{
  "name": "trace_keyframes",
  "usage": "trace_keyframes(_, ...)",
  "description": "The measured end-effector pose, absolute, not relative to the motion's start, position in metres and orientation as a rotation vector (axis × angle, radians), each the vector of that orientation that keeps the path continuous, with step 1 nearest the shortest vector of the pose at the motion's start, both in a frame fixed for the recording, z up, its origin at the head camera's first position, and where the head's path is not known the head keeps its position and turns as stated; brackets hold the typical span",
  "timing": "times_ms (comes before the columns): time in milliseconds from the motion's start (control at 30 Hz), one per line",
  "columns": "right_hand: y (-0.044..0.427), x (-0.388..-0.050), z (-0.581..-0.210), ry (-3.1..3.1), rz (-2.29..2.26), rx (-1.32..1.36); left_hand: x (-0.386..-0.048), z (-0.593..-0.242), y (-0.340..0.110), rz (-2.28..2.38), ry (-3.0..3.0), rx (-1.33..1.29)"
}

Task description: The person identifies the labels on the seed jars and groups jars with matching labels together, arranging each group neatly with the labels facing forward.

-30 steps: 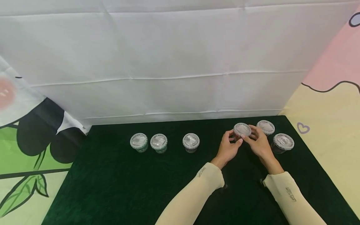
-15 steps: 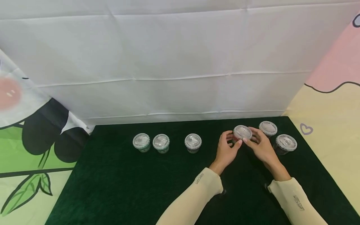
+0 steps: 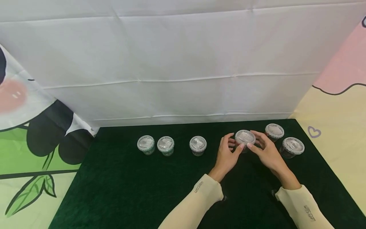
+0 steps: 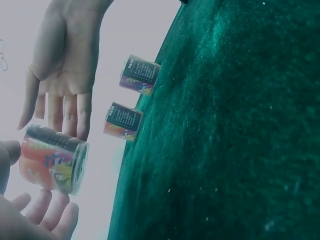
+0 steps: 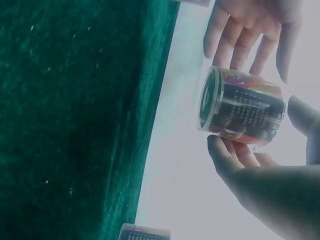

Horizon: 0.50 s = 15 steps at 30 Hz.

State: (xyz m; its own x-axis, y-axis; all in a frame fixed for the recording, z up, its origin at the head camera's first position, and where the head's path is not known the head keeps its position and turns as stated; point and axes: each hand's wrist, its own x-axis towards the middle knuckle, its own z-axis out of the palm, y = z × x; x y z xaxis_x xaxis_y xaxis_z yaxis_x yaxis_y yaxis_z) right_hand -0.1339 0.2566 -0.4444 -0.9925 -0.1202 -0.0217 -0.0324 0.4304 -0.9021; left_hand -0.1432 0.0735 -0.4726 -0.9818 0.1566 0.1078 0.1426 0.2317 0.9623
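A small clear plastic tub with a round lid (image 3: 245, 136) is held up above the dark green table, between both hands. My left hand (image 3: 227, 158) holds its left side, with the thumb at the near side. Opposite, my right hand (image 3: 267, 154) holds the right side, its thumb close to the left thumb. The left wrist view shows the held tub's printed label (image 4: 47, 160), orange with a dark panel and coloured shapes. Its clear base (image 5: 209, 99) shows in the right wrist view, facing the table and apart from it.
Two similar tubs stand right of the hands, one at the back (image 3: 274, 132) and one nearer (image 3: 292, 147). Three more stand to the left, a lone tub (image 3: 198, 145) and a close pair (image 3: 166, 145). A white cloth (image 3: 183, 63) hangs behind the green table (image 3: 128, 190).
Both hands have carried the tub slightly left and towards me, away from the tubs on the right. The head view has shifted a little. The other tubs stay in place.
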Motion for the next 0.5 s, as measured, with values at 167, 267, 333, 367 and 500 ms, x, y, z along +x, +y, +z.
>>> trace_keyframes(167,0.255,-0.129,-0.440,2.593,-1.609,-0.208,-0.138,-0.468,0.065,1.877,2.485,0.326)
trace_keyframes(267,0.253,-0.125,-0.437,2.595,-1.615,-0.256,-0.135,-0.465,0.060,1.855,2.503,0.347)
trace_keyframes(333,0.251,-0.123,-0.435,2.585,-1.633,-0.284,-0.132,-0.463,0.056,1.842,2.514,0.355)
trace_keyframes(367,0.251,-0.122,-0.434,2.576,-1.646,-0.296,-0.130,-0.461,0.055,1.836,2.518,0.356)
trace_keyframes(500,0.246,-0.117,-0.429,2.535,-1.684,-0.331,-0.125,-0.456,0.048,1.826,2.527,0.363)
